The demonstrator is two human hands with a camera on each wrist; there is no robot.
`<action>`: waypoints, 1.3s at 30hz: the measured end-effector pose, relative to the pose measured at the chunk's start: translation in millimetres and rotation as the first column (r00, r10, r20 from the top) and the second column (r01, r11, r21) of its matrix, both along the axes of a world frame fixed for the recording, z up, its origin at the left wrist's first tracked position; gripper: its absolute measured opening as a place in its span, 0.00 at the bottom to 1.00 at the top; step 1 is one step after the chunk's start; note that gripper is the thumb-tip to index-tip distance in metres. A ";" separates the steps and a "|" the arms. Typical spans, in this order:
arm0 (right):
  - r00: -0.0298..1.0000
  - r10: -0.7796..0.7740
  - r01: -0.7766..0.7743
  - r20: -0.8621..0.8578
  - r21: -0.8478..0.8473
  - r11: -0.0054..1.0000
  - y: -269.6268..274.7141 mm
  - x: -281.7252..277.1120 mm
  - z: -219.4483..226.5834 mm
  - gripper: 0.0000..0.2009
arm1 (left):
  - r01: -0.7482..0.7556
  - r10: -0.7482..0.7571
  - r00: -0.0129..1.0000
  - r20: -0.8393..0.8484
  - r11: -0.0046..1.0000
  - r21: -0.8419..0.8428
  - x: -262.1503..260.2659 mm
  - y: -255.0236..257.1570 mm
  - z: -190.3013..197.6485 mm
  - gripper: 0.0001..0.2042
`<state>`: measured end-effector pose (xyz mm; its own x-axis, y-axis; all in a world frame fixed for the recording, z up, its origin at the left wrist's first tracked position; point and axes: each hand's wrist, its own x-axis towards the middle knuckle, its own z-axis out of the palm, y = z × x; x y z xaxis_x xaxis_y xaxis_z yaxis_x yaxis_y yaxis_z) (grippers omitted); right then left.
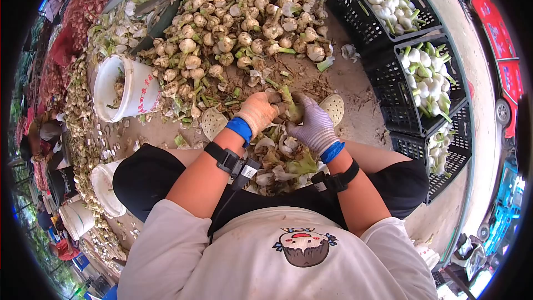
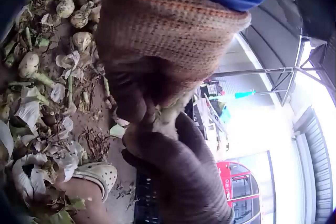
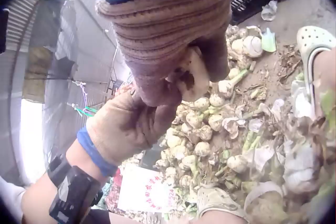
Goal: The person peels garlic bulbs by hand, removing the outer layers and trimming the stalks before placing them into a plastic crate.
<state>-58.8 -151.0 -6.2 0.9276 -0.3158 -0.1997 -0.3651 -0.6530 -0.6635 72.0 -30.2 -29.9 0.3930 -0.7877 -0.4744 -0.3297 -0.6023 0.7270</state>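
A garlic bulb (image 1: pixel 292 110) sits at the middle of the head view, above the person's lap, pinched from both sides. The left hand (image 1: pixel 256 112), in a tan glove, grips it from nine o'clock; the right hand (image 1: pixel 314 128), in a grey glove, curls round it from three o'clock, fingers touching the other glove. Peeled skins (image 1: pixel 280 158) lie below at six o'clock. At twelve o'clock spreads the heap of unpeeled garlic (image 1: pixel 239 16). A white bucket (image 1: pixel 125 89) stands at nine o'clock, black crates (image 1: pixel 425 83) of cleaned bulbs at two o'clock.

Open-air produce yard, garlic heap (image 1: pixel 244 16) on dirt, black crates (image 1: pixel 388 33)
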 end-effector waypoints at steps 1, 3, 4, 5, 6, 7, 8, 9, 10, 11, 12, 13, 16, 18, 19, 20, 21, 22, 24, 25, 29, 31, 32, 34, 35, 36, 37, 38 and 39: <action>1.000 0.001 -0.001 0.002 0.001 1.000 2.0 -2.8 -1.2 0.31 | 0.123 -0.133 0.982 0.132 0.989 0.086 0.1 2.3 -9.8 0.20; 0.925 -0.269 0.032 0.268 0.651 0.758 8.8 -4.5 -0.2 0.29 | -0.002 0.014 0.996 0.087 0.991 -0.136 -5.4 9.9 -8.2 0.20; 0.920 -0.390 0.186 -0.051 0.930 0.317 4.6 -9.2 5.6 0.27 | -0.135 0.147 0.989 0.009 0.928 -0.346 -8.5 14.8 -7.4 0.20; 0.883 -0.449 0.121 -0.137 0.991 -0.063 1.0 -8.6 2.3 0.27 | -0.140 0.154 0.988 0.013 0.928 -0.346 -14.2 18.4 0.4 0.20; 0.897 -0.434 0.123 -0.082 0.990 0.068 1.2 -9.8 6.8 0.27 | -0.286 0.240 0.957 -0.166 0.883 -0.373 -21.7 20.0 13.8 0.21; 0.910 -0.413 0.119 -0.027 0.973 0.199 1.3 -10.3 13.3 0.27 | -0.427 0.306 0.889 -0.341 0.823 -0.374 -25.1 20.4 21.4 0.22; 0.911 -0.412 0.117 -0.025 0.973 0.199 1.8 -10.7 18.1 0.27 | -0.426 0.320 0.899 -0.300 0.799 -0.425 -26.5 19.2 26.7 0.24; 0.940 -0.341 0.112 0.016 0.929 0.353 2.4 -12.0 22.1 0.26 | -0.426 0.319 0.899 -0.300 0.799 -0.424 -30.2 21.2 32.8 0.24; 0.964 -0.263 0.095 0.045 0.862 0.498 2.5 -13.4 24.2 0.26 | -0.417 0.311 0.905 -0.289 0.782 -0.464 -35.6 24.2 40.6 0.24; 0.964 -0.264 0.096 0.045 0.862 0.498 2.5 -14.6 24.9 0.26 | -0.407 0.304 0.911 -0.277 0.763 -0.503 -38.7 24.2 51.2 0.24; 0.966 -0.243 0.060 0.087 0.840 0.539 2.7 -15.5 25.1 0.26 | -0.407 0.304 0.911 -0.278 0.763 -0.502 -37.4 23.2 48.3 0.24; 0.967 -0.219 0.023 0.128 0.816 0.578 3.1 -16.0 25.0 0.25 | -0.409 0.287 0.902 -0.323 0.808 -0.423 -34.3 21.7 43.0 0.25; 0.968 -0.249 0.103 -0.001 0.912 0.396 2.5 -17.8 22.1 0.24 | -0.542 0.364 0.765 -0.531 0.810 -0.226 -34.6 18.7 55.3 0.25; 0.956 -0.291 0.146 -0.037 0.921 0.362 0.5 -17.3 20.5 0.24 | -0.650 0.446 0.603 -0.661 0.755 -0.084 -37.0 14.9 75.3 0.24; 0.942 -0.329 0.187 -0.073 0.926 0.328 -0.3 -16.9 19.3 0.24 | -0.674 0.473 0.556 -0.683 0.738 -0.038 -38.6 12.8 84.6 0.23; 0.943 -0.328 0.190 -0.058 0.903 0.385 0.0 -17.2 13.4 0.23 | -0.695 0.498 0.507 -0.703 0.719 0.009 -39.5 11.9 88.4 0.21; 0.942 -0.329 0.193 -0.062 0.903 0.383 1.9 -15.9 10.3 0.23 | -0.694 0.499 0.506 -0.704 0.720 0.012 -37.8 11.6 74.9 0.21; 0.923 -0.367 0.237 -0.115 0.921 0.309 5.1 -13.1 8.1 0.22 | -0.651 0.501 0.641 -0.582 0.756 -0.066 -34.3 10.9 50.4 0.20; 0.901 -0.400 0.279 -0.170 0.932 0.232 4.7 -10.8 3.1 0.22 | -0.583 0.549 0.797 -0.251 0.808 -0.085 -36.7 5.0 39.3 0.18; 0.897 -0.349 0.333 -0.271 0.934 0.129 1.5 -11.0 -0.2 0.24 | -0.584 0.550 0.796 -0.251 0.808 -0.083 -38.4 5.1 33.8 0.18; 0.917 -0.093 0.267 -0.388 0.771 -0.579 -10.5 -11.2 -2.7 0.30 | -0.154 0.345 0.820 0.456 0.901 -0.405 -37.9 7.2 19.9 0.18; 0.923 -0.094 0.248 -0.372 0.765 -0.594 -13.5 -13.1 -5.6 0.33 | -0.289 0.305 0.952 0.024 0.924 -0.249 -34.2 3.1 18.3 0.17; 0.896 -0.134 0.341 -0.423 0.849 -0.403 -12.1 -12.9 0.3 0.34 | -0.532 0.426 0.834 -0.350 0.787 -0.311 -40.6 1.7 41.7 0.17; 0.865 -0.199 0.401 -0.461 0.872 -0.280 -11.5 -12.2 -2.8 0.34 | -0.547 0.448 0.795 -0.409 0.821 -0.163 -35.4 -1.9 58.0 0.18; 0.864 -0.198 0.402 -0.463 0.871 -0.282 -1.9 -10.5 -8.6 0.34 | -0.544 0.478 0.746 -0.463 0.839 -0.010 -33.1 -2.9 59.9 0.20; 0.824 -0.558 0.265 -0.095 0.936 0.233 14.3 -5.5 -13.5 0.33 | -0.567 0.495 0.736 -0.462 0.823 -0.022 -31.5 -3.2 50.2 0.21; 0.677 -0.619 0.247 0.397 0.671 0.699 22.7 -2.4 -18.3 0.33 | -0.568 0.495 0.736 -0.462 0.823 -0.023 -31.6 -1.7 42.5 0.21; 0.694 -0.340 0.126 0.635 0.359 0.925 13.1 -5.7 -23.9 0.33 | -0.614 0.531 0.686 -0.498 0.789 -0.004 -32.5 -1.1 42.4 0.19; 0.694 -0.342 0.127 0.634 0.359 0.924 11.9 -6.7 -11.3 0.33 | -0.656 0.563 0.633 -0.532 0.755 0.018 -33.5 -0.7 42.2 0.17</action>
